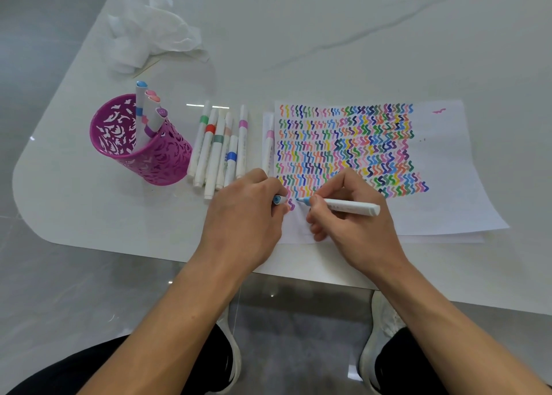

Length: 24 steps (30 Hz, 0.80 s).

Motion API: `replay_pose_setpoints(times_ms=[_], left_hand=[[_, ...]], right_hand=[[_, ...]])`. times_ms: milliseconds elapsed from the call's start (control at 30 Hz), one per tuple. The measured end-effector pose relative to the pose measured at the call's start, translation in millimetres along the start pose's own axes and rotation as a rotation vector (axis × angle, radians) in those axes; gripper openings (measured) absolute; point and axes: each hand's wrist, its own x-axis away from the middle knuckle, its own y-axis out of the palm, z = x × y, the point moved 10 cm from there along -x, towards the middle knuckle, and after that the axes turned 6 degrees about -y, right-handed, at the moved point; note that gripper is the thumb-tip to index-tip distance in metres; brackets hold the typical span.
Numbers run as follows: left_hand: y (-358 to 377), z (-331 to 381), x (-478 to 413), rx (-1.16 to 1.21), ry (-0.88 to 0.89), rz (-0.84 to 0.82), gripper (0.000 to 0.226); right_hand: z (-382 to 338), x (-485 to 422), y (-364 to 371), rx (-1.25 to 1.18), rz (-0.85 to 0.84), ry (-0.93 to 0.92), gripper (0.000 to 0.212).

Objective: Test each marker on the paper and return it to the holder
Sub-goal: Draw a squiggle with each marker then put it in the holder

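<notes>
My right hand grips a white marker with a light blue tip, the tip touching the paper at its lower left, beside a purple squiggle. My left hand holds the marker's light blue cap between curled fingers at the paper's left edge. The paper is covered with rows of coloured squiggles. A magenta cut-out holder stands to the left with several markers upright in it. Several more white markers lie side by side between holder and paper, and one pink-banded marker lies along the paper's left edge.
A crumpled white tissue lies at the back left of the white table. The table's rounded corner is at the left and its front edge runs just below my wrists. My knees and white shoes show below on a grey floor.
</notes>
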Motion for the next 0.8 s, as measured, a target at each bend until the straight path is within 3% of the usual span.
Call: replay_pose_setpoints(times_ms=[800], left_hand=[[1.7, 0.8, 0.2, -0.051, -0.046, -0.034, 0.037]], right_hand=[[-2.8, 1.7, -1.1, 0.173, -0.009, 0.001, 0.019]])
